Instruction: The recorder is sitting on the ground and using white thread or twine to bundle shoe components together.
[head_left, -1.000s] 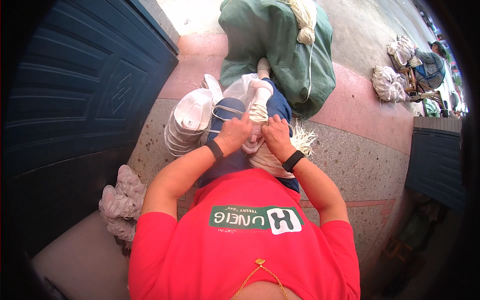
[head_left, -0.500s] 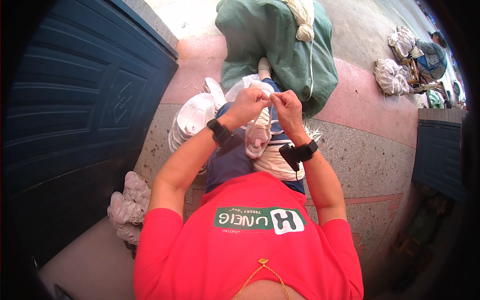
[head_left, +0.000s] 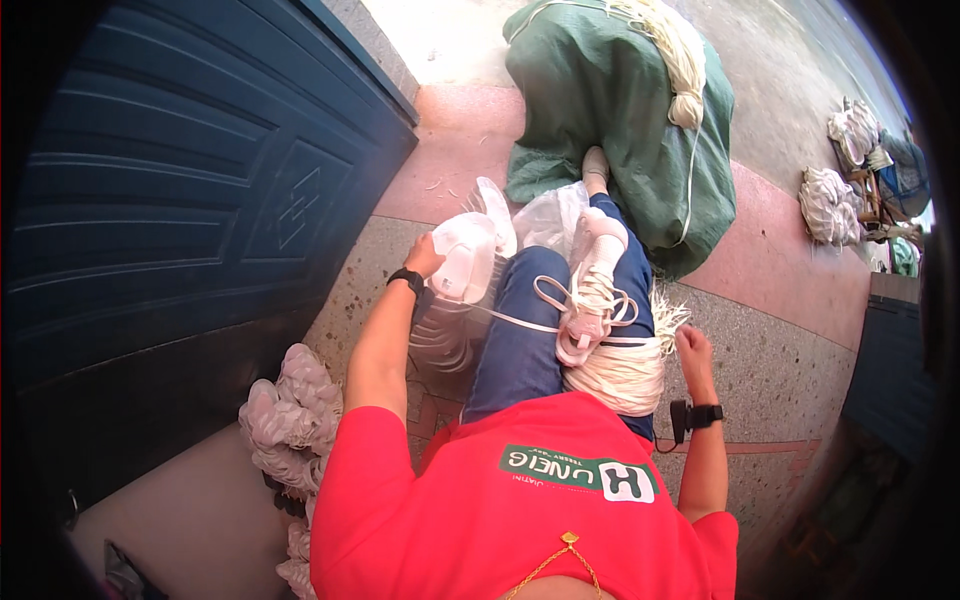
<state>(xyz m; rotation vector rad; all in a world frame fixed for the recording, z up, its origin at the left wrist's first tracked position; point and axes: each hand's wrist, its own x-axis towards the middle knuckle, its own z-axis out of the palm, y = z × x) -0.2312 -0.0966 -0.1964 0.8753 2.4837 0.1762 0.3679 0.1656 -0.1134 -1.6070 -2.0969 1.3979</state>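
A pale pink and white sneaker (head_left: 590,315) lies along my thighs, its white laces looped in a bow at its near end. My left hand (head_left: 426,257) is away to the left, its fingers closed on the edge of a white shoe-shaped plastic piece (head_left: 464,262) at the top of a stack. To the right, my right hand (head_left: 694,352) is curled up beside the frayed ends of a cream lace bundle (head_left: 617,382). What its fingers hold, if anything, is hidden. The bundle lies across my right thigh under a dark band.
Ahead stands a large green sack (head_left: 620,110) with another hank of cream laces (head_left: 682,70) on top. A dark blue panelled door (head_left: 200,180) is at the left. Pale shoe pieces (head_left: 290,415) are heaped behind my left elbow. White bundles (head_left: 830,205) stand at the far right.
My hands, together over the sneaker before, have parted: the left went to the plastic stack, the right down to the lace ends. The sneaker now rests with its laces in a bow.
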